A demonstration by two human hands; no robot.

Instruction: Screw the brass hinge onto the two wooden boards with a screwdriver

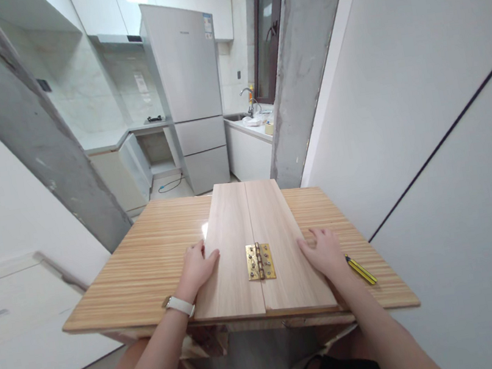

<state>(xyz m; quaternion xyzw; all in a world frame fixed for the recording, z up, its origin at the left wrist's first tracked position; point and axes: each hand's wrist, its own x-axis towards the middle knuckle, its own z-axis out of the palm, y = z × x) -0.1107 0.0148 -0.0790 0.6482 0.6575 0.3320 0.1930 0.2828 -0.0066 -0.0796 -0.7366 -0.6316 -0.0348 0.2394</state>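
Two pale wooden boards lie side by side on the table, their long edges meeting at a thin seam. A brass hinge (pixel 260 261) spans that seam near the front, with screws or screw heads showing on both leaves. My left hand (pixel 197 267) grips the outer edge of the left board (pixel 226 243), thumb on top and fingers along the side. On the opposite edge, my right hand (pixel 323 250) holds the right board (pixel 277 223) the same way. A yellow-and-black tool (pixel 361 269), its exact kind unclear, lies just right of my right wrist.
The striped wooden table (pixel 145 255) carries everything. Beyond it stand a grey fridge (pixel 187 70), a counter (pixel 105 141) and a sink with a faucet (pixel 248 99). A white panelled surface (pixel 439 118) rises close on the right, and bare grey wall edges flank the kitchen opening.
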